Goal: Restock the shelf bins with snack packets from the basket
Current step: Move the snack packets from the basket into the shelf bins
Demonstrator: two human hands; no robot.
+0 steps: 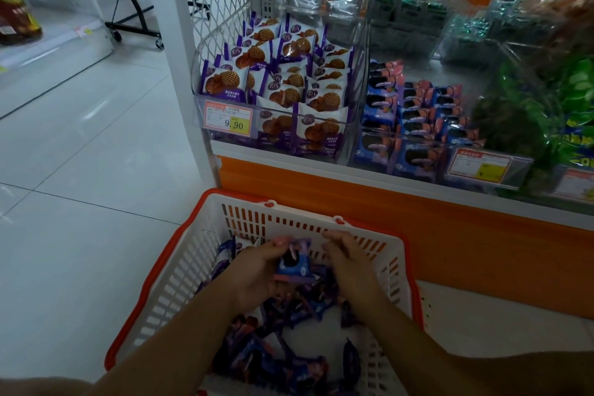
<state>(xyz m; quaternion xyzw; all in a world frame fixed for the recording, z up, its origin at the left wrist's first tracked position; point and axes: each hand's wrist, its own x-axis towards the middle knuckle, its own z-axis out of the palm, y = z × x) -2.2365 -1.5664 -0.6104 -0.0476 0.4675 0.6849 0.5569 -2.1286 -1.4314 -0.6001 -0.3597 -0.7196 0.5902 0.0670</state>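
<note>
Head view: left hand (pixel 257 272), fingers grasping blue packet (pixel 294 264) above basket (pixel 189 270); right hand (pixel 348 259) alongside, grip unclear.

The basket (pixel 175 283) was white with slotted walls and an orange-red rim. The packet (pixel 294 262) at lower centre was blue with pink ends and a dark round biscuit printed on it. The heap (pixel 289 360) beneath showed dark blue, purple and pink. The waffle packets (pixel 283 74), upper centre, were white and purple with brown gridded rounds. Their price tag (pixel 229 119) was orange-framed with a yellow patch. The shelf base (pixel 450 235) was orange, the floor (pixel 80 170) pale grey tile.
</note>
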